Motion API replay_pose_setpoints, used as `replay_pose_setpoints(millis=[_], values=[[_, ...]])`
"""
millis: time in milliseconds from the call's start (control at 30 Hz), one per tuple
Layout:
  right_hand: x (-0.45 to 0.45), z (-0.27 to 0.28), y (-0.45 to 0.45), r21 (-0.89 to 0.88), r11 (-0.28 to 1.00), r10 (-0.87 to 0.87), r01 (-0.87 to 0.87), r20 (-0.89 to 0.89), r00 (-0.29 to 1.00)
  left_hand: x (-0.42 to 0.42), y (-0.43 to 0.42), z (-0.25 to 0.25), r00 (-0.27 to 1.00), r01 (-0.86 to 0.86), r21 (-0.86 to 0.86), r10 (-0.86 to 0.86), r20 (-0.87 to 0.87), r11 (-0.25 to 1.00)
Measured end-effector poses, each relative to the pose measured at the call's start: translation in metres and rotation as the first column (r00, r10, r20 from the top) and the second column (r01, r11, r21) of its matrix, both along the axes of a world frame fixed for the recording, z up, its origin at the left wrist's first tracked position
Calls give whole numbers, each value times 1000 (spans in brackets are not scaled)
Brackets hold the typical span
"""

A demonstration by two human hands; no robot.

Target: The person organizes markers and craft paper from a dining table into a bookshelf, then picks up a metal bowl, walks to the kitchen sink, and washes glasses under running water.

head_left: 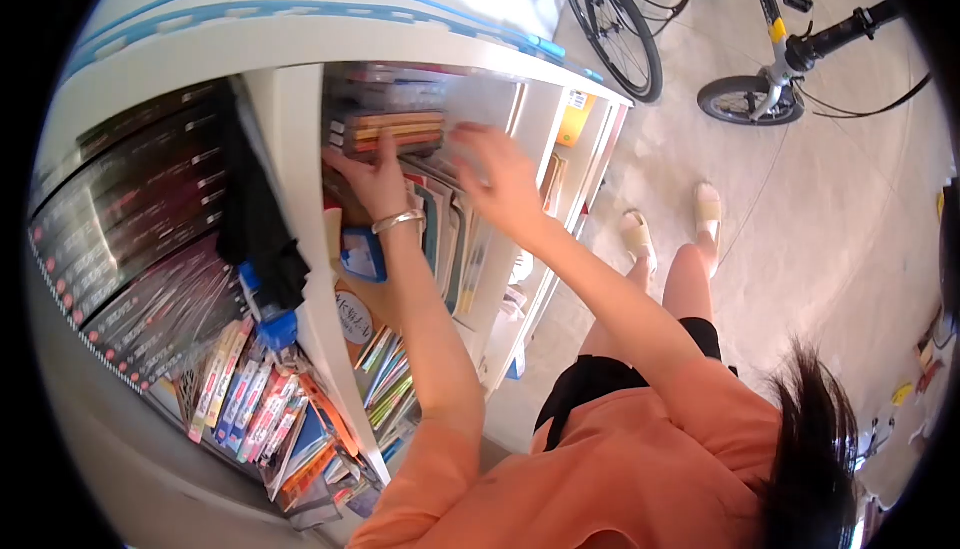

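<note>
My left hand [372, 181], with a silver bracelet on its wrist, is at a stack of thin books or cases [415, 131] in the upper part of the shelf compartment. Its thumb lies against the stack's front, and its fingers reach toward the stack's lower left corner, their tips partly hidden. To the right of that stack, my right hand [503, 181] hovers with fingers apart, slightly blurred and holding nothing. Upright books and folders [440, 224] stand just below the hands. A blue-framed item [363, 254] sits beside my left forearm.
The white bookcase [300, 139] holds dark boxed volumes [130, 219], a black cloth [255, 199] and colourful books [265, 404] at the left. Thin booklets [385, 379] fill the lower compartment. A bicycle [615, 24] and a small-wheeled one [755, 99] stand on the tiled floor.
</note>
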State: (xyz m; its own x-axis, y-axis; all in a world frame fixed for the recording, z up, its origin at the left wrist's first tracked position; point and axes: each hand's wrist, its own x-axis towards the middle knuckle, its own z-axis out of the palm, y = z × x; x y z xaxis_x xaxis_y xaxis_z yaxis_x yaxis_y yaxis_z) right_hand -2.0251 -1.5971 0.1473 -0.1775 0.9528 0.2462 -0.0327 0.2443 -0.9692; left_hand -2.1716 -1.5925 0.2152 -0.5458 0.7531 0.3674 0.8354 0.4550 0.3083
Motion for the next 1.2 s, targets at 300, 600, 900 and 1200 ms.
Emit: replay_pose_setpoints(millis=[300,600,900,1200], values=[[19,21,24,-148,944,-294,295,28,955,49,-14,3,700,17,455,-336,630,890],[41,23,35,-133,984,-97,116,146,985,45,-33,-9,709,11,354,-257,657,935],[169,27,-32,-293,956,125,-14,365,923,148,-90,3,601,246,211,-320,733,946],[475,-57,-239,-506,713,246,485,829,502,332,-98,46,261,862,111,-620,740,494]])
